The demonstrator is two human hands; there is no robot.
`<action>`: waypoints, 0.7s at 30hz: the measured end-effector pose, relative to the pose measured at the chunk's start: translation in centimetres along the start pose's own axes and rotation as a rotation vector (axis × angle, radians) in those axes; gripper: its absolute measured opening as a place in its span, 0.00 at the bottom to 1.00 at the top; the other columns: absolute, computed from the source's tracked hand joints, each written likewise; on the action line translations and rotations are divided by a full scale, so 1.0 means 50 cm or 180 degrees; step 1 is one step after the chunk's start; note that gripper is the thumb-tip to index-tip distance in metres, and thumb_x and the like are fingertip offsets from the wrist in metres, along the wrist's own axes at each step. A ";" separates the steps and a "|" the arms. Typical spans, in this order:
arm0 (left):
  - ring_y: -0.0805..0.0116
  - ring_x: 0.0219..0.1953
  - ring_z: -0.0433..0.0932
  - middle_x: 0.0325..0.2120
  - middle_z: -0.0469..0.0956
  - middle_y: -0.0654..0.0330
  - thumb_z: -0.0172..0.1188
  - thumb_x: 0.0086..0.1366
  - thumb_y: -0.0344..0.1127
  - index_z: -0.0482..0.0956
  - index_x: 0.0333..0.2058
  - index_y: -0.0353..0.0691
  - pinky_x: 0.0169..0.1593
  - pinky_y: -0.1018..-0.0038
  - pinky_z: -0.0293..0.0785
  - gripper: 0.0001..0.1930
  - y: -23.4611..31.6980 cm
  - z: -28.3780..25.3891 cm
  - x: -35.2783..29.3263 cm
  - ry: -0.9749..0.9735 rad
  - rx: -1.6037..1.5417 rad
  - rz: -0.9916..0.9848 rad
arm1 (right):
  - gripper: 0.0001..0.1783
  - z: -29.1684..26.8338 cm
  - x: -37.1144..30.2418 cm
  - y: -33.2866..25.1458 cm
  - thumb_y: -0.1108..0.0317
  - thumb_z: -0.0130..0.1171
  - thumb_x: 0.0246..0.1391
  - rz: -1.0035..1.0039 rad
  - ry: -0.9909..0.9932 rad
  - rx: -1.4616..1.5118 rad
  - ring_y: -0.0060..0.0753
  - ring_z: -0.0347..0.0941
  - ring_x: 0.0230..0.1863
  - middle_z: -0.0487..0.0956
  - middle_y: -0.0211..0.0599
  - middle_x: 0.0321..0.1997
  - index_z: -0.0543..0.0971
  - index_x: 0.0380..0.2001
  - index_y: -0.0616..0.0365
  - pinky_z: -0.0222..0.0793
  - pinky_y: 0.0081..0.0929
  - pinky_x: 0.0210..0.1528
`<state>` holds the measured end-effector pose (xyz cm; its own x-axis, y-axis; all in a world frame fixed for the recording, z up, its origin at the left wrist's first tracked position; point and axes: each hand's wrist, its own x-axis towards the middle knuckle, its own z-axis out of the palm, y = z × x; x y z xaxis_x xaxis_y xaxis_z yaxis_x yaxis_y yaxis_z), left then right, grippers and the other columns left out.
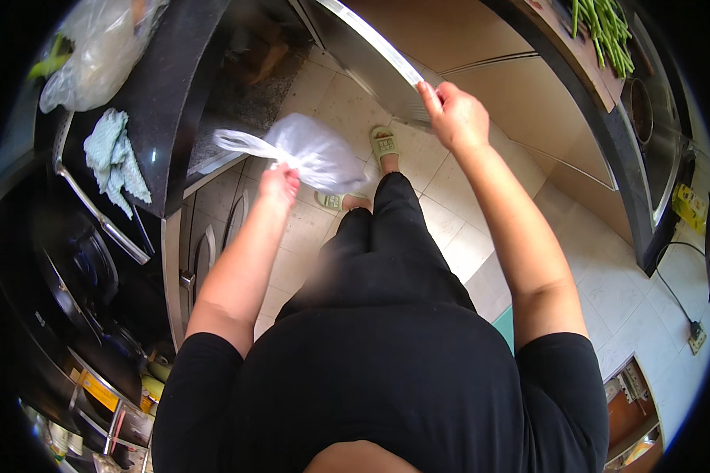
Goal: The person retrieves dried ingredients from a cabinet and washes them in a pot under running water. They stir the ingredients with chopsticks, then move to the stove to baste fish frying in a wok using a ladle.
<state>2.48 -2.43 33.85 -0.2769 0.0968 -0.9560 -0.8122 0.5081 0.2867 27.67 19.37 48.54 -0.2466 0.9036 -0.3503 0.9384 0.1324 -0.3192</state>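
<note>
You're wearing black top [386, 370], black trousers [379, 272], pale-green slippers [383, 142]; bag [317, 148] is showing whitish, door edge [388, 49] white, cloth [110, 154] pale blue, counter [158, 110] black, stalks [602, 31] green.

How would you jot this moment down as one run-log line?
left hand: gripping white plastic bag by its neck | right hand: gripping edge of open door | nearby: light-blue cloth on black counter

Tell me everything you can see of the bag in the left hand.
The bag looks like thin, whitish, translucent plastic, with a rounded, bulging body; its contents are unclear. Its gathered neck is held in the fingers of the left hand, and a loop handle sticks out leftward. It shows against the tiled floor.
</note>
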 end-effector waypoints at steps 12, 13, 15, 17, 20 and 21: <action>0.65 0.36 0.73 0.38 0.72 0.55 0.60 0.59 0.32 0.60 0.50 0.36 0.35 0.73 0.71 0.24 0.201 -0.059 0.080 0.1341 -0.0172 0.1632 | 0.29 -0.024 0.043 0.027 0.39 0.46 0.52 -0.0117 0.0049 -0.0137 0.47 0.74 0.29 0.77 0.44 0.22 0.76 0.24 0.56 0.69 0.38 0.31; 0.67 0.35 0.72 0.38 0.72 0.55 0.60 0.59 0.33 0.60 0.50 0.36 0.33 0.74 0.71 0.24 0.177 -0.049 0.051 0.1192 -0.0070 0.1607 | 0.29 -0.021 0.039 0.026 0.39 0.46 0.52 -0.0131 0.0061 -0.0091 0.48 0.74 0.29 0.77 0.44 0.22 0.76 0.23 0.56 0.69 0.38 0.31; 0.71 0.31 0.71 0.33 0.72 0.58 0.59 0.59 0.34 0.63 0.48 0.35 0.29 0.77 0.70 0.21 0.112 -0.043 0.016 0.0878 0.0248 0.1504 | 0.28 -0.013 0.032 0.022 0.40 0.47 0.53 -0.0175 0.0099 -0.0006 0.49 0.74 0.28 0.77 0.45 0.22 0.75 0.23 0.57 0.68 0.39 0.31; 0.75 0.27 0.70 0.28 0.72 0.62 0.56 0.61 0.33 0.67 0.44 0.35 0.27 0.80 0.68 0.14 0.031 -0.060 0.005 0.0433 0.0532 0.1397 | 0.27 0.001 0.021 0.020 0.42 0.48 0.53 -0.0224 0.0174 0.0095 0.50 0.74 0.29 0.76 0.46 0.23 0.74 0.22 0.57 0.68 0.41 0.31; 0.76 0.28 0.70 0.28 0.73 0.64 0.53 0.62 0.35 0.70 0.43 0.40 0.31 0.79 0.68 0.12 -0.081 -0.092 -0.046 -0.0011 0.0917 0.0779 | 0.24 0.022 -0.016 -0.005 0.45 0.47 0.55 -0.0163 0.0171 0.0451 0.51 0.73 0.29 0.76 0.48 0.23 0.74 0.24 0.57 0.68 0.42 0.32; 0.75 0.31 0.72 0.31 0.74 0.63 0.52 0.62 0.36 0.70 0.43 0.41 0.34 0.77 0.70 0.12 -0.116 -0.114 -0.052 -0.0180 0.0993 0.0551 | 0.23 0.031 -0.030 -0.018 0.46 0.47 0.55 -0.0160 0.0141 0.0589 0.52 0.73 0.29 0.76 0.48 0.23 0.73 0.24 0.57 0.68 0.42 0.32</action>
<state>5.00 -10.51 35.03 -0.3607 0.2470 -0.8994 -0.5576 0.7159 0.4203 26.83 17.24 47.98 -0.2773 0.9153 -0.2920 0.8637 0.1043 -0.4931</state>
